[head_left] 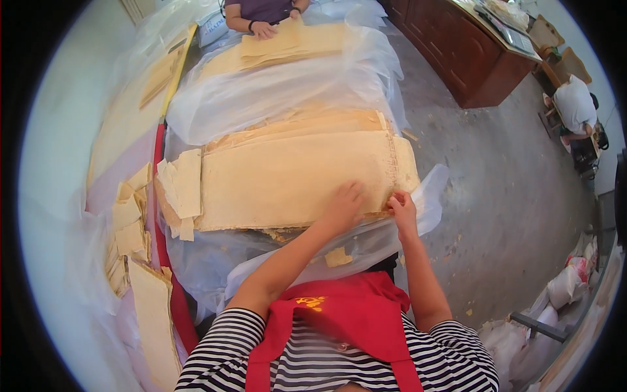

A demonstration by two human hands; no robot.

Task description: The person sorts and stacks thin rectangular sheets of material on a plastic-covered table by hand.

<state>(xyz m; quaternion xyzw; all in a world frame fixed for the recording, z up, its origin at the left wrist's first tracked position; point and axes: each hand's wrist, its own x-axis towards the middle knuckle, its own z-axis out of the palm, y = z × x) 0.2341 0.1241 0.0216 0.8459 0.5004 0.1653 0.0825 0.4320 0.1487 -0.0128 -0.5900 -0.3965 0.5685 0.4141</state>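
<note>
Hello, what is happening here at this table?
A person in a striped shirt and red apron works on a stack of large pale yellow sheets lying on clear plastic. The left hand presses flat on the top sheet, while the right hand pinches the sheet's near right edge. Smaller cut pieces lie at the left end of the stack. At the far end, another person's hand rests on a second pile of sheets.

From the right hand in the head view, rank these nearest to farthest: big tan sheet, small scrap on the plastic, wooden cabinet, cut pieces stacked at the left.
1. Big tan sheet: touched by the right hand.
2. Small scrap: just below-left.
3. Cut pieces: sheet's far left end.
4. Wooden cabinet: top right, across the floor.
</note>
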